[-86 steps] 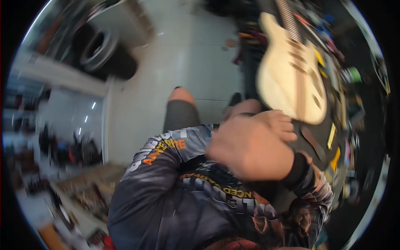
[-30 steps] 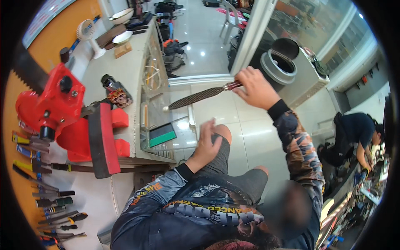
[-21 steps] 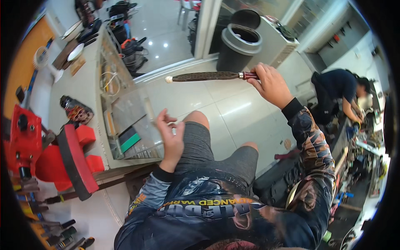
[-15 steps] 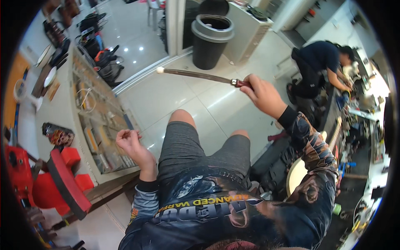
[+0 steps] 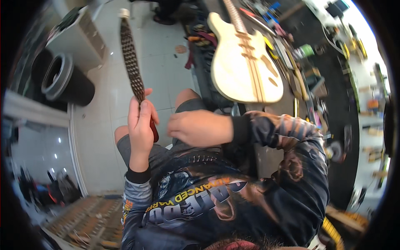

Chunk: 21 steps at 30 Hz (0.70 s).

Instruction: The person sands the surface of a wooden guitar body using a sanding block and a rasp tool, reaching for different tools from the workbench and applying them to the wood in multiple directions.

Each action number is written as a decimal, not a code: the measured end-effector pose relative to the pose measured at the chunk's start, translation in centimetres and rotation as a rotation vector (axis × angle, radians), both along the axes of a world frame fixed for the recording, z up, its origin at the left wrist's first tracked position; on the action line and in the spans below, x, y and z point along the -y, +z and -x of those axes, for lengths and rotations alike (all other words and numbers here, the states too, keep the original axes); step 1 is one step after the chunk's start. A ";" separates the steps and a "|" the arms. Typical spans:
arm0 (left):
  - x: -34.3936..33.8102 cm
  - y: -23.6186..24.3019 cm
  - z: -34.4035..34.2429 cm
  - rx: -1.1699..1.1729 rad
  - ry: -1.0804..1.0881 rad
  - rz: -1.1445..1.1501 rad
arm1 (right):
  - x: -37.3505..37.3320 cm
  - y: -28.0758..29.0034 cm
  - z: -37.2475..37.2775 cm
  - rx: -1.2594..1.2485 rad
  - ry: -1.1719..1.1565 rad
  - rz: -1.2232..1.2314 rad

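Observation:
My left hand [image 5: 139, 125] grips a long dark perforated rasp [image 5: 131, 58] near its red handle [image 5: 154, 132]; the blade stands up with a pale cap at its far end. My right hand [image 5: 196, 128], slightly blurred, is just to the right of the handle, fingers curled; whatever they might hold is hidden. Beyond it, an unpainted pale guitar [image 5: 233, 75] with darker centre stripes lies on a dark workbench [image 5: 266, 154] among tools.
A grey-rimmed black bin [image 5: 79, 89] and a pale cabinet [image 5: 85, 39] stand on the left by a glass doorway. A dark-clad person [image 5: 164, 12] is partly visible at the top. A pegboard wall with tools [image 5: 371, 133] runs down the right.
The view has swung toward the bench and guitar. The rasp has passed from my right hand to my left and turned upright; my right hand has moved down beside its handle.

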State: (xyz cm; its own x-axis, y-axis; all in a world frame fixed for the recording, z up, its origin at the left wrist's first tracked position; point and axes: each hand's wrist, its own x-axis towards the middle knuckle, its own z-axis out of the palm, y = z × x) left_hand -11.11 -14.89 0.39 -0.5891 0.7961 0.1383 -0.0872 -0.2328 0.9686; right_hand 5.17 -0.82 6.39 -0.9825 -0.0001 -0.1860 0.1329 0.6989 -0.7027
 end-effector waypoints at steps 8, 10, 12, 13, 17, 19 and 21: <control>-5.6 0.9 -6.8 -0.262 -0.476 0.356 | -14.3 3.5 -14.0 -0.485 -0.879 -0.260; -6.4 1.2 -8.2 -0.375 -0.538 0.295 | -16.4 2.4 -15.6 -0.526 -0.926 -0.250; -7.0 1.2 -9.4 -0.507 -0.628 0.249 | -17.5 1.4 -16.0 -0.512 -0.953 -0.291; -6.9 1.1 -9.9 -0.510 -0.632 0.259 | -17.9 1.0 -16.4 -0.464 -0.965 -0.312; -7.6 1.4 -11.2 -0.603 -0.652 0.371 | -19.6 -1.5 -18.4 -0.408 -0.835 -0.416; -6.9 1.1 -11.7 -0.616 -0.582 0.333 | -19.1 -2.0 -18.7 -0.437 -0.814 -0.323; -6.0 1.8 -12.1 -0.626 -0.580 0.347 | -17.7 -0.7 -18.8 -0.390 -0.802 -0.318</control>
